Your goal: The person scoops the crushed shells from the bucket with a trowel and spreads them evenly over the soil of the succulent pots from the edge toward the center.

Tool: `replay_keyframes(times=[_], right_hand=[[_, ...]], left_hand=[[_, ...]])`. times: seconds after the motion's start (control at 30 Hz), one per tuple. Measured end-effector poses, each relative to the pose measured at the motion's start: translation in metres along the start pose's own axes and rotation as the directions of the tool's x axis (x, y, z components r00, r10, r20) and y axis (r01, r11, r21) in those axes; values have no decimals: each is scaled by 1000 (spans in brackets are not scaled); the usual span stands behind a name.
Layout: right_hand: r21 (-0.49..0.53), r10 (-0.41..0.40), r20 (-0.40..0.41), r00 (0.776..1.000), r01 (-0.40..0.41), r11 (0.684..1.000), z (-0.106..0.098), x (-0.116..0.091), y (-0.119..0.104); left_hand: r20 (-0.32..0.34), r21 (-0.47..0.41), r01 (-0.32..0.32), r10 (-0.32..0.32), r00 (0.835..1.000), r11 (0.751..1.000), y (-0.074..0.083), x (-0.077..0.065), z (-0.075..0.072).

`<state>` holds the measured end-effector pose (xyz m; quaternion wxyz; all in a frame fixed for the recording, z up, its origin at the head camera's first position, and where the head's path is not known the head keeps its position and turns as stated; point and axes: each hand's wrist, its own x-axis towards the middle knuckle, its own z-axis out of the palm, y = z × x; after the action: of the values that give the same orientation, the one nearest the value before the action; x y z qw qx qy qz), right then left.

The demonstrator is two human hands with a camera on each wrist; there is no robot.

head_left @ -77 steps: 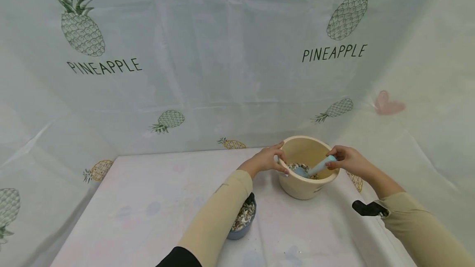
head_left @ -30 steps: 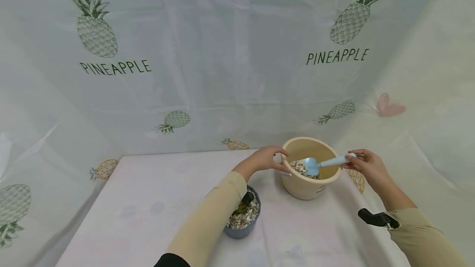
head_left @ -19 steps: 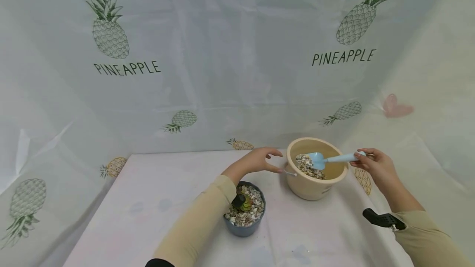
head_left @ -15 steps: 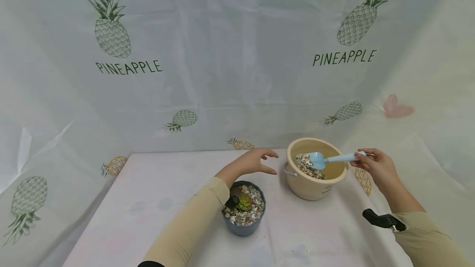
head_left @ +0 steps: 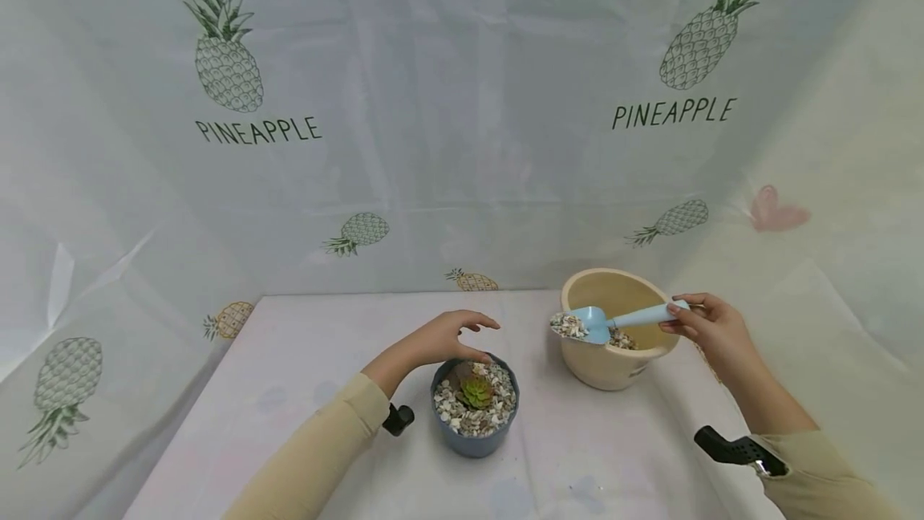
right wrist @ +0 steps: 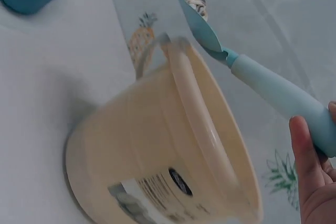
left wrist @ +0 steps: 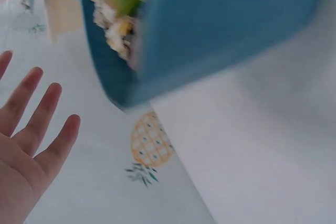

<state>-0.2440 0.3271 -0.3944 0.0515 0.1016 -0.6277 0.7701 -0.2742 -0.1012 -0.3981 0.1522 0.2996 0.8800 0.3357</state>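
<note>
My right hand [head_left: 711, 327] grips the handle end of a light blue hand trowel [head_left: 646, 314]. Its blade carries a heap of pale gravel [head_left: 569, 325] and sits over the left rim of a cream bucket [head_left: 601, 367]. More gravel lies inside the bucket. My left hand [head_left: 440, 337] hovers with fingers spread above the back rim of a blue-grey plant pot [head_left: 472, 446]; nothing is in its grasp. A green succulent [head_left: 476, 392] stands in that pot, ringed by pebbles. In the left wrist view the fingers [left wrist: 39, 111] are apart from the pot wall [left wrist: 226, 30].
A pale cloth covers the table [head_left: 325, 359]. Behind it hangs a sheet [head_left: 447, 143] printed with pineapples. A few loose crumbs [head_left: 595, 489] lie near the table's front. The bucket's wire handle [right wrist: 149, 56] hangs at its side.
My left hand has let go of the bucket rim and moved left to the pot. The trowel has risen out of the bucket with gravel and shifted left over the rim.
</note>
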Motion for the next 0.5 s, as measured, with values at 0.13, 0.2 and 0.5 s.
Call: replay_keyframes(times=[0.13,0.2,0.5], right_hand=[[-65,23,29,999,-21,998,17,-3,3],[-109,38,38,999,-34,993,25,-4,5],[-237,100,53,994,-85,968,57,-8,15]], left_hand=[[10,-10,19,-19,1000,1000,-15,-13,1],[15,-13,23,-23,1000,1000,-22,-19,1],[146,-44,74,-67,987,996,-49,-43,4]])
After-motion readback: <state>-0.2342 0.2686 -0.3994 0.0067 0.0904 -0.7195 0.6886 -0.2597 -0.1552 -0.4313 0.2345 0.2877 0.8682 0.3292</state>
